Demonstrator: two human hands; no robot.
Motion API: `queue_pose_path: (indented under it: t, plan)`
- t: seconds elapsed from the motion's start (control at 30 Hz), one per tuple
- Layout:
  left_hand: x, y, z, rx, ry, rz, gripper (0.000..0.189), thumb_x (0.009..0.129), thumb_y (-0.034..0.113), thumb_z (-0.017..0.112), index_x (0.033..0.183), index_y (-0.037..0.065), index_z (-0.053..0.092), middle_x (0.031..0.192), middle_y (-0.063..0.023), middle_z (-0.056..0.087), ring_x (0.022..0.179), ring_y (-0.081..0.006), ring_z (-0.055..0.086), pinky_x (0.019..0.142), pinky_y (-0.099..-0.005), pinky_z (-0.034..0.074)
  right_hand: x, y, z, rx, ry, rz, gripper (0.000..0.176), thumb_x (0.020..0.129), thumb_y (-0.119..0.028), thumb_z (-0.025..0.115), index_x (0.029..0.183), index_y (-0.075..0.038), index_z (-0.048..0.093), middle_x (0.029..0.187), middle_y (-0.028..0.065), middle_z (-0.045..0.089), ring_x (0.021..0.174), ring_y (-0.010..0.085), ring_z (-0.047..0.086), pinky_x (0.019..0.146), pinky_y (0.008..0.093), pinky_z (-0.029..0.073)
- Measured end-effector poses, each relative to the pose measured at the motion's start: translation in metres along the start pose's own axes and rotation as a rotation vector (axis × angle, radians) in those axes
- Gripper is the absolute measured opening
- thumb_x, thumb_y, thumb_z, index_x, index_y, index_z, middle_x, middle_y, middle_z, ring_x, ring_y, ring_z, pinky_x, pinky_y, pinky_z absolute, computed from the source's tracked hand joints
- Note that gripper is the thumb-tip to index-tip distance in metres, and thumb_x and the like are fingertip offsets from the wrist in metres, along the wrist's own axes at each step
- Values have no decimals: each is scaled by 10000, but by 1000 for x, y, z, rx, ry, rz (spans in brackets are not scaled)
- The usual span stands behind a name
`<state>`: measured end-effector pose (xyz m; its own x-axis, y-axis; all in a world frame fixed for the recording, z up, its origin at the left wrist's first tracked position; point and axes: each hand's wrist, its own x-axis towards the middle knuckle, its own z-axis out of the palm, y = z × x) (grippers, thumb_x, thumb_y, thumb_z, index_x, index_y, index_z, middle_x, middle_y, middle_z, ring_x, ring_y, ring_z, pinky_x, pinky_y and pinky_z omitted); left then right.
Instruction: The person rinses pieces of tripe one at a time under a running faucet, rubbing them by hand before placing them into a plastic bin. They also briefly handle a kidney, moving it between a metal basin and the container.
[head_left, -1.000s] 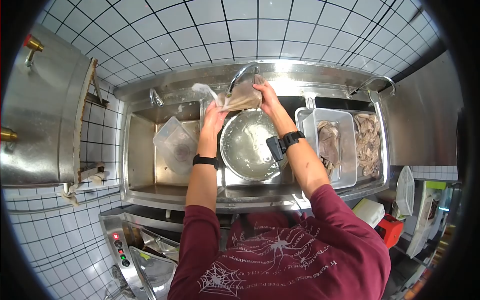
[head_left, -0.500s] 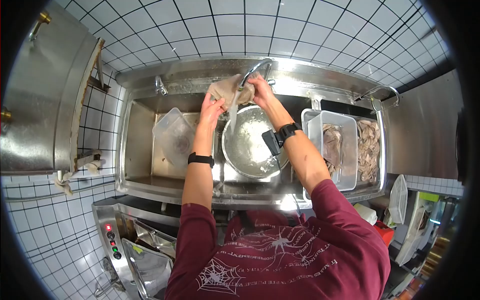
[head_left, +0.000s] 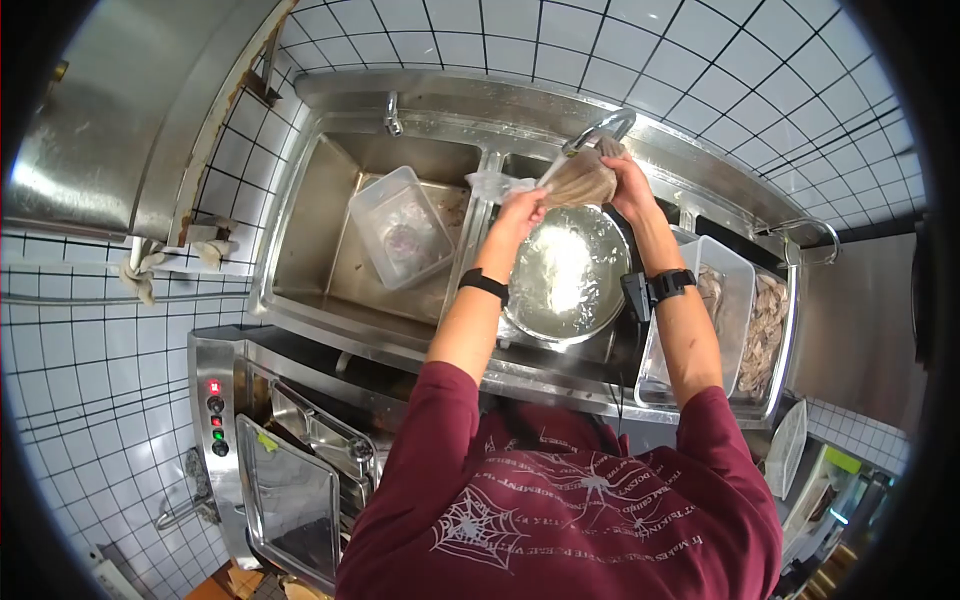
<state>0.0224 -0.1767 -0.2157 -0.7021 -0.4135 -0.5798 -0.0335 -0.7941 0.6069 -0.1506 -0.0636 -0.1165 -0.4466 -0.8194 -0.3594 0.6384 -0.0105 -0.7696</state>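
A floppy grey-brown sheet, like tripe (head_left: pixel 580 182), is stretched between my two hands under the curved faucet (head_left: pixel 612 126). My left hand (head_left: pixel 522 210) is closed on its left end, where a pale translucent flap (head_left: pixel 492 186) hangs out past the fingers. My right hand (head_left: pixel 630 186) grips the right end close to the spout. Just below both hands sits a round metal basin (head_left: pixel 570 280) of water, its surface bright with glare. Whether water is running now is hard to make out.
In the left sink lies a tilted clear plastic tub (head_left: pixel 400 228). To the right, a clear container (head_left: pixel 735 290) and a tray hold similar brownish pieces (head_left: pixel 765 330). Two more faucets stand on the back ledge. A steel appliance (head_left: pixel 225 400) with lit buttons is behind at left.
The view has shifted and turned, so the sink appears rotated. The sheet has gone from loosely spread to drawn out lengthwise, with its translucent flap now left of my left hand.
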Motion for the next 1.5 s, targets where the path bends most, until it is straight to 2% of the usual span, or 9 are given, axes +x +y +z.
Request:
queue_pose_path:
  t: [0.2, 0.4, 0.53, 0.73, 0.77, 0.9, 1.07, 1.23, 1.5]
  plan:
    - [10, -3, -13, -297, 68, -2, 178, 831, 176, 638, 942, 107, 517, 689, -23, 468, 610, -136, 511, 492, -244, 422, 20, 25, 8, 14, -24, -55, 505, 838, -81, 544, 1295, -81, 332, 1171, 147, 523, 1026, 290, 565, 936, 451, 446]
    - [-22, 35, -24, -195, 31, 226, 850, 761, 8, 646, 1418, 93, 113, 1187, -201, 477, 1017, -315, 545, 820, -440, 508, 35, 53, 11, 189, -48, 86, 330, 824, -19, 549, 1112, -113, 418, 937, 111, 571, 823, 217, 602, 584, 282, 506]
    - [-28, 49, -25, 13, -29, 238, 809, 798, -85, 528, 1441, 75, 66, 1092, -179, 530, 737, -204, 573, 537, -251, 452, 28, 56, 21, 246, 17, 5, 274, 816, 10, 546, 1025, -88, 400, 940, 120, 567, 755, 202, 602, 460, 255, 461]
    - [-8, 25, -33, -94, -181, 141, 665, 832, -67, 481, 1418, 65, 197, 834, -55, 505, 589, -105, 454, 425, -197, 298, -5, 28, 20, 182, 37, -55, 285, 798, 24, 536, 1024, -97, 410, 926, 112, 567, 692, 184, 590, 394, 222, 398]
    - [-27, 22, -9, -9, 27, 173, 472, 841, -54, 469, 1293, 49, 382, 786, -25, 483, 579, -92, 442, 423, -197, 291, -11, 22, 17, 176, 17, -67, 307, 762, 13, 523, 1031, -100, 432, 936, 90, 563, 755, 193, 590, 519, 261, 479]
    - [-22, 2, -3, -3, -189, 148, 249, 854, 69, 539, 1098, 60, 493, 833, -23, 525, 592, -90, 451, 441, -209, 314, -28, 3, 9, 154, 32, -13, 483, 712, -50, 476, 1194, -76, 488, 1117, 90, 542, 1024, 225, 534, 924, 385, 443]
    - [-18, -27, 5, -151, -86, 14, 264, 859, 293, 593, 1004, 74, 564, 948, -54, 574, 852, -157, 539, 723, -292, 436, -50, -21, 0, 122, -165, 36, 498, 716, -47, 468, 1214, -35, 471, 1159, 118, 529, 1068, 253, 537, 934, 379, 454]
    - [-9, -50, 21, -397, -176, -251, 624, 916, 459, 482, 1270, -42, 366, 1343, -255, 387, 1204, -341, 446, 1009, -408, 372, -48, -32, 0, -3, -220, 145, 429, 809, -136, 529, 1224, -41, 478, 1172, 114, 556, 1046, 240, 565, 932, 376, 453]
    - [-6, -20, 36, -563, -276, 119, 426, 962, 219, 355, 1268, -73, 408, 1312, -177, 472, 1240, -286, 433, 1064, -431, 315, -32, -28, -4, -146, -230, 135, 456, 837, -113, 527, 1279, -32, 450, 1176, 108, 558, 1051, 205, 573, 920, 344, 477]
